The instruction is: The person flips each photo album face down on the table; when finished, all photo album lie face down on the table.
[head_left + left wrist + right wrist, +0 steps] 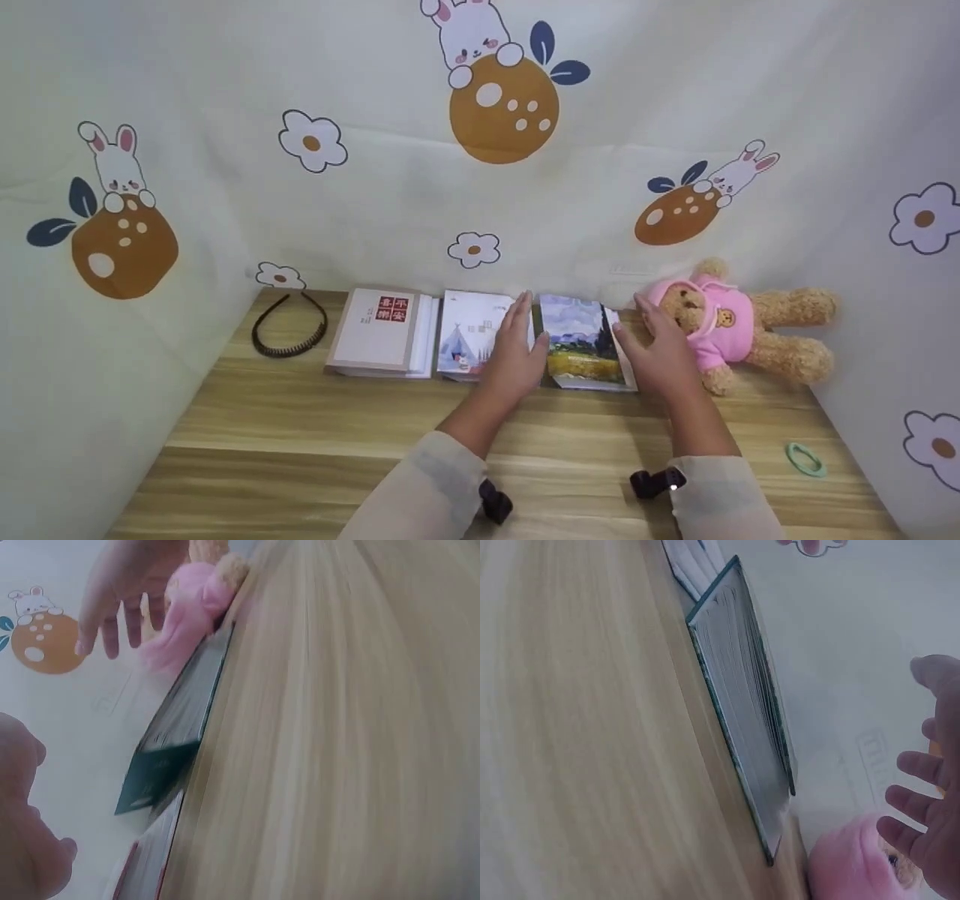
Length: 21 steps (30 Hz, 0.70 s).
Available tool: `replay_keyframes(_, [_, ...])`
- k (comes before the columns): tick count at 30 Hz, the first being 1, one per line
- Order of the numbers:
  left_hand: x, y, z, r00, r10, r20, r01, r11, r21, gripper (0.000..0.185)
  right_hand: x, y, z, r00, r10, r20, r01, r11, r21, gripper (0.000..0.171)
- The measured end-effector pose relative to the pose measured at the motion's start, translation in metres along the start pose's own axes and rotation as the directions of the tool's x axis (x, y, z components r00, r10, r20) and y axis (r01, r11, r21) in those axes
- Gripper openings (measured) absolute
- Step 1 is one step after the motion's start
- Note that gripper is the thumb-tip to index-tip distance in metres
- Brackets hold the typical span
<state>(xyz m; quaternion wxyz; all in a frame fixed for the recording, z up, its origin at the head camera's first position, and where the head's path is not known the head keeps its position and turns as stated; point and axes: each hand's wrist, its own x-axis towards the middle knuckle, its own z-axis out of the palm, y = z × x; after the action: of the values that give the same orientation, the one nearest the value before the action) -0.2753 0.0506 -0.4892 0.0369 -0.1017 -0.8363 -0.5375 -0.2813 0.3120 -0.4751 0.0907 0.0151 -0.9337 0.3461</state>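
A thick book (pixel 577 341) with a painted landscape cover lies on the wooden table, between my two hands. My left hand (pixel 514 360) is held over the tent-covered book (pixel 459 319) to its left, fingers extended and holding nothing. On the other side, my right hand (pixel 664 356) hovers by the landscape book's right edge, palm facing inward and empty. In the right wrist view its fingers are spread apart from the book (pixel 739 697), whose page edges show. A teddy bear (pixel 739 322) in a pink hoodie lies right beside my right hand, partly covered by it.
A beige book (pixel 367 337) with a red square print lies left in the row. Further left is a dark toothed headband (pixel 289 351). A green ring (pixel 795 465) lies at the table's right. Printed cloth (pixel 375 210) walls in the back and sides.
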Motion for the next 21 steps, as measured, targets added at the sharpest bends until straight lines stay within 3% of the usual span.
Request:
replay_keyframes(7, [0.003,0.005,0.03,0.994,-0.106,0.03,0.109,0.969,-0.222,0.083,-0.001,0.014,0.01,0.998,0.029,0.063,-0.037,0.991,0.132,0.069])
replay_keyframes(13, [-0.003,-0.002,0.041,0.985,-0.158,0.065,0.167,0.968,-0.186,0.092,-0.002,0.02,0.018,0.991,0.037,0.125,-0.057,0.987,0.153,0.068])
replay_keyframes(21, [-0.004,-0.007,0.043,0.97,-0.209,0.123,0.228,0.958,-0.172,0.089,-0.006,0.02,0.023,0.976,0.028,0.215,-0.039,0.998,0.044,0.066])
